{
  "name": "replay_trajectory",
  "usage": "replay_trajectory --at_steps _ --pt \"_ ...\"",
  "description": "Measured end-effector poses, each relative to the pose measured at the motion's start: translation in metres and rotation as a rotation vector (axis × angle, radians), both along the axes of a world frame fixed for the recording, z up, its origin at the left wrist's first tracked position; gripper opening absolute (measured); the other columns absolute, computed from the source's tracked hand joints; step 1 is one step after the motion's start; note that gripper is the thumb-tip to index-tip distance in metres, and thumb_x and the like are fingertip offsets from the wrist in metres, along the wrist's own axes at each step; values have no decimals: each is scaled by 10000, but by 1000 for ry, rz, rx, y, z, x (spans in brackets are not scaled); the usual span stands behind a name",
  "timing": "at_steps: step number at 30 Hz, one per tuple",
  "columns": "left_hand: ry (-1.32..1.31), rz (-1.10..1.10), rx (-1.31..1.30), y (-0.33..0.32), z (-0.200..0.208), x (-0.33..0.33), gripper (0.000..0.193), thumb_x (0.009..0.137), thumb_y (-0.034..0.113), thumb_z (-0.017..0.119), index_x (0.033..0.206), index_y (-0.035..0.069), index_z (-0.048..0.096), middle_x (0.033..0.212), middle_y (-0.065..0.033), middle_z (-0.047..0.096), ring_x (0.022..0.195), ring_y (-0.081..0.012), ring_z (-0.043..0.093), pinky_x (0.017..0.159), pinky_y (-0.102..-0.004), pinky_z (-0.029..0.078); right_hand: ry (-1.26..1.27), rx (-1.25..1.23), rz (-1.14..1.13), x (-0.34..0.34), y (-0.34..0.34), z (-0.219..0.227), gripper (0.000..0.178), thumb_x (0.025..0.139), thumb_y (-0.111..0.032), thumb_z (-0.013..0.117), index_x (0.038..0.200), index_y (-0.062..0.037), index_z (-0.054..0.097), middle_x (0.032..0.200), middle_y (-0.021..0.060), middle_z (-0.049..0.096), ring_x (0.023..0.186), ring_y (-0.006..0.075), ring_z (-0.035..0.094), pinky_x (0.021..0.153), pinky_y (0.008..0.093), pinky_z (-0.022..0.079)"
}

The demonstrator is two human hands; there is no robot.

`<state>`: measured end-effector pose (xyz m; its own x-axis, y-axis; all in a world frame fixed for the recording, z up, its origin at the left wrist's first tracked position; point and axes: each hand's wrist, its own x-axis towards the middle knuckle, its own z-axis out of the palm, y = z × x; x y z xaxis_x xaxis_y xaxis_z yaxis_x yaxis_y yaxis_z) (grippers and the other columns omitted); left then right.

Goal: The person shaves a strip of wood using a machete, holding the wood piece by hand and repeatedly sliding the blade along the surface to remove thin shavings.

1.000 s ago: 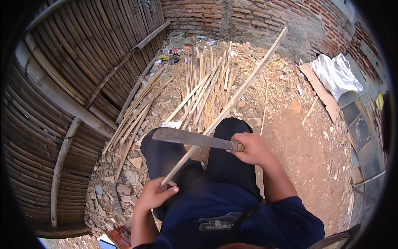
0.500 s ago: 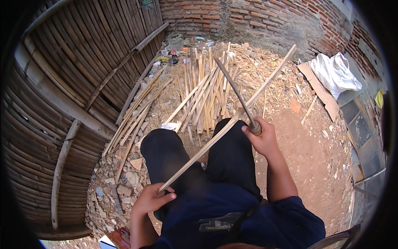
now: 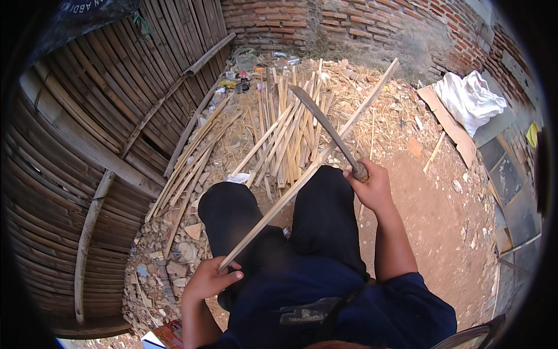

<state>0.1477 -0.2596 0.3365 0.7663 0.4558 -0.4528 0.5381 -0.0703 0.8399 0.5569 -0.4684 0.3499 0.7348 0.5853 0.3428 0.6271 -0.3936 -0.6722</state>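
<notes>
A long, pale, slender strip [image 3: 302, 182] crosses a dark, curved blade [image 3: 326, 123].

Bright, diffuse daylight; the white sack [image 3: 468, 103] shines palest, the slatted wall [image 3: 110, 104] dimmer. Fisheye distortion bends edges toward black corners.

A long, straight, pale wooden strip [image 3: 279, 206] slants from the left hand [image 3: 204, 281], which grips its near end, away to the right. A large knife [image 3: 318, 110] with a dark, curved blade sits in the right hand [image 3: 375, 185], tip pointing away and left; its blade crosses the strip, contact unclear.
</notes>
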Motion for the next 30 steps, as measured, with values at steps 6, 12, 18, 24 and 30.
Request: replay_trajectory --at_steps 6,12,18,24,30 --pt "2 -55 32 1 -7 9 300 942 219 882 1142 34 758 740 70 580 678 -31 517 606 -243 401 -18 -12 164 -15 -2 -8 274 867 -246 873 993 -47 731 854 178 730 818 402 726 724 461 560" --pt "-314 2 30 0 -32 19 265 938 181 882 1111 28 753 745 71 583 680 -35 522 605 -247 404 -275 -201 680 -50 9 -20 193 800 -178 793 967 -112 723 828 122 712 795 398 717 708 492 556" --pt "-150 29 14 8 -19 2 239 954 209 875 1069 40 752 656 100 502 591 -18 441 542 -246 343 -109 -21 288 -19 -5 -8 234 839 -200 873 970 -66 733 807 151 707 763 371 716 681 451 543" --pt "-89 1 -53 2 -14 5 259 946 217 886 1073 33 755 687 93 538 631 -23 484 569 -237 377 18 46 152 -18 -6 1 229 896 -197 863 981 -35 726 812 155 714 735 345 714 675 403 544" --pt "-296 40 -7 -13 -17 37 270 933 181 892 1105 31 748 747 96 530 671 -30 457 604 -238 364 -235 -141 664 -50 12 -26 228 811 -200 827 969 -83 711 834 137 703 799 387 714 689 477 548"
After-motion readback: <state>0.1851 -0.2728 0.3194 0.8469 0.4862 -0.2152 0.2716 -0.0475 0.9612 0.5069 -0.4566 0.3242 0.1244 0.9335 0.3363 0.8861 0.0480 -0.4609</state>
